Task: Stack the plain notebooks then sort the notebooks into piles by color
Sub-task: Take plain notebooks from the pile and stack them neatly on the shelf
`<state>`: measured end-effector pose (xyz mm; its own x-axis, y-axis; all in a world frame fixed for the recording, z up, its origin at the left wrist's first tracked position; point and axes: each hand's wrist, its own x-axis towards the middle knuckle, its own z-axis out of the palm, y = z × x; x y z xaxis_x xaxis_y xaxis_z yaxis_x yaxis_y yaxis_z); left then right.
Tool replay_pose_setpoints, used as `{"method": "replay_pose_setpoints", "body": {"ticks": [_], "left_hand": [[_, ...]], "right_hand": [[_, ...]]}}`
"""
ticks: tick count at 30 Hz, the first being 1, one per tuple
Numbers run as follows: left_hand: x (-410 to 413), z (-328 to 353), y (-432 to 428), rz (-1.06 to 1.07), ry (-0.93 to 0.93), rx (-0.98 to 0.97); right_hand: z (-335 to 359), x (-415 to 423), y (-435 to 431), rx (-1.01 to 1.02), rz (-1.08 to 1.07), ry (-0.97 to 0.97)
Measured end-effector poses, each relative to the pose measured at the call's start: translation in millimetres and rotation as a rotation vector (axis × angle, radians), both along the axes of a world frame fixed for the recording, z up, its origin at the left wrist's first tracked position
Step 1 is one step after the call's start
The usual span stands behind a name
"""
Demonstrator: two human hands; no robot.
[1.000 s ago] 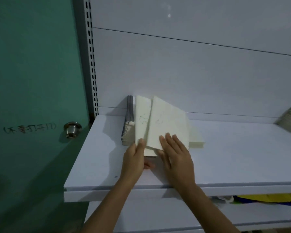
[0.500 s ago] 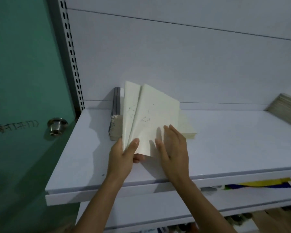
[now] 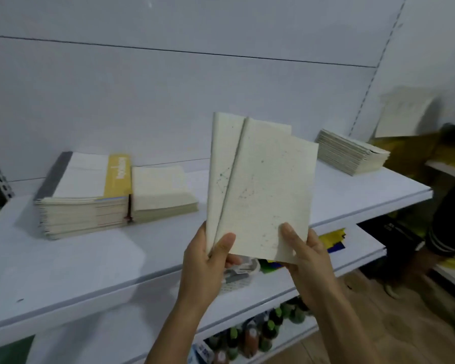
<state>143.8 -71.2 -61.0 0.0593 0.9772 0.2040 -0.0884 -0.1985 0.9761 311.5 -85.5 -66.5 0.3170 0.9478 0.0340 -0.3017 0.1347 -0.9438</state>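
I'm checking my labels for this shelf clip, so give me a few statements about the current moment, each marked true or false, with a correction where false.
1. The left hand and right hand both hold the cream notebooks. True.
2. The cream notebooks lie flat on the white shelf. False: they are held upright in the air in front of it, fanned apart.
3. The leftmost stack has a yellow band on its top cover. True.
4. Only one stack sits on the shelf. False: a small cream stack lies right beside the leftmost one, and a right-end stack lies farther along.
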Motion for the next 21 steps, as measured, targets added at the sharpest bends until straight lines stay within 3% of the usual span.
{"method": "replay_pose_setpoints", "body": {"ticks": [13, 21], "left_hand": [[236, -17, -42, -0.245, -0.015, -0.021], [310, -16, -25, -0.316, 0.006, -0.037]], "right_hand": [[-7, 217, -80, 0.06, -0.402, -0.175], [-20, 291, -71, 0.039, -0.487, -0.23]]}}
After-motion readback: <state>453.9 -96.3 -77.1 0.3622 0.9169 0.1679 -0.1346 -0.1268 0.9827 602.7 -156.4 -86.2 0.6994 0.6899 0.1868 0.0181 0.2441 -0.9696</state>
